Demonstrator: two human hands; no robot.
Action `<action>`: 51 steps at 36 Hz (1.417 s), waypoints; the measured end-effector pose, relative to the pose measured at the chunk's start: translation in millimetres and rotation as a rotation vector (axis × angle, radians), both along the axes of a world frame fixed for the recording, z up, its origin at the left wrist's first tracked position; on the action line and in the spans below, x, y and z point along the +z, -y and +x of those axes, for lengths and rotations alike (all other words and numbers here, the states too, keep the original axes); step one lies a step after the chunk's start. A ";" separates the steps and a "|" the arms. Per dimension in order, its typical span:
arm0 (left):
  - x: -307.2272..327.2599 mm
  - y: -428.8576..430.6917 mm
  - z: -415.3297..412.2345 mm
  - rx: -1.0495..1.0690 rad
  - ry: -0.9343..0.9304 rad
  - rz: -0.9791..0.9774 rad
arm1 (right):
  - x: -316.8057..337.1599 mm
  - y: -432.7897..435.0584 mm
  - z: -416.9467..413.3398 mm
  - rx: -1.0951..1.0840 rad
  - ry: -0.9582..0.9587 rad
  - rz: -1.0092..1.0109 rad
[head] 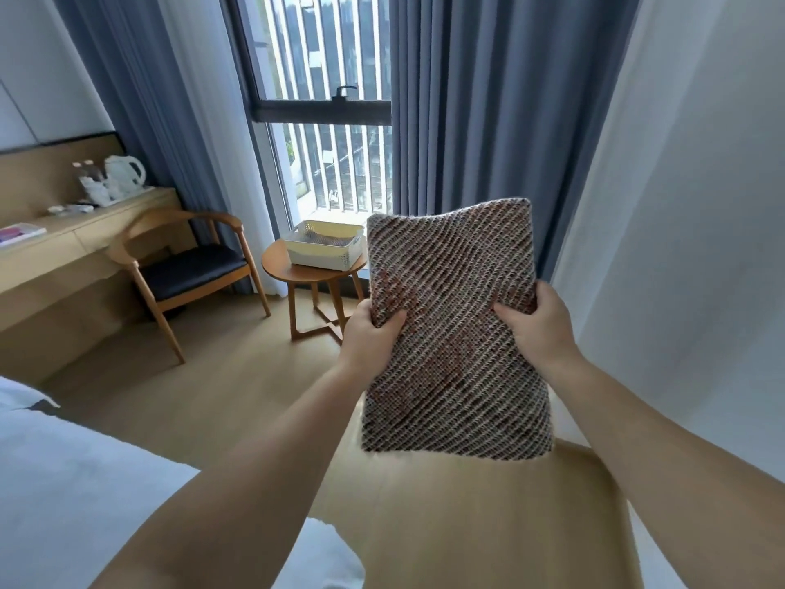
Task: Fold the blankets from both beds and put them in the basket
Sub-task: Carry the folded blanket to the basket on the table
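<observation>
In mid-air before the window, head view: a folded blanket [456, 333], woven in diagonal stripes, is held upright between both hands. The left hand [369, 337] clamps its left edge, thumb on the near face and fingers wrapped behind; the right hand [539, 325] clamps the right edge likewise. Beyond, well apart from the blanket, a pale perforated basket [323, 256] stands on a round wooden table [278, 265]; inside it lies a fabric of similar weave [325, 239]. A wooden chair [191, 265] stands left of the table. A white bed [85, 482] lies at lower left.
</observation>
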State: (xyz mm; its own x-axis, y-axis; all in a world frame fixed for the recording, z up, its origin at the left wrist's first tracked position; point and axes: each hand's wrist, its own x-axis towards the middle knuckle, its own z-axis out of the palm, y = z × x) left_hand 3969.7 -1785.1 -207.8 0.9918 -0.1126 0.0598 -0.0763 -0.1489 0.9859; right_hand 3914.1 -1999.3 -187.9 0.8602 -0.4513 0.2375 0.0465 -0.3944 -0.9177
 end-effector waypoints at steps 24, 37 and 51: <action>-32.7 39.1 344.7 0.059 -0.010 -0.032 | -18.3 41.7 366.0 0.104 -0.046 0.023; -34.2 20.2 538.6 0.098 -0.034 -0.042 | -22.4 27.2 571.2 0.152 -0.080 0.026; -55.4 34.4 741.0 0.265 -0.071 -0.001 | -55.5 51.0 822.1 0.366 -0.127 0.054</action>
State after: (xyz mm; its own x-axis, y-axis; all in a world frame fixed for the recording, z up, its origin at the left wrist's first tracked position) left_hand 4710.7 -1819.5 -263.2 0.9883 0.1518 -0.0114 0.0350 -0.1532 0.9876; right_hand 4736.2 -2050.3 -243.4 0.9877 -0.1181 0.1027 0.0594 -0.3239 -0.9442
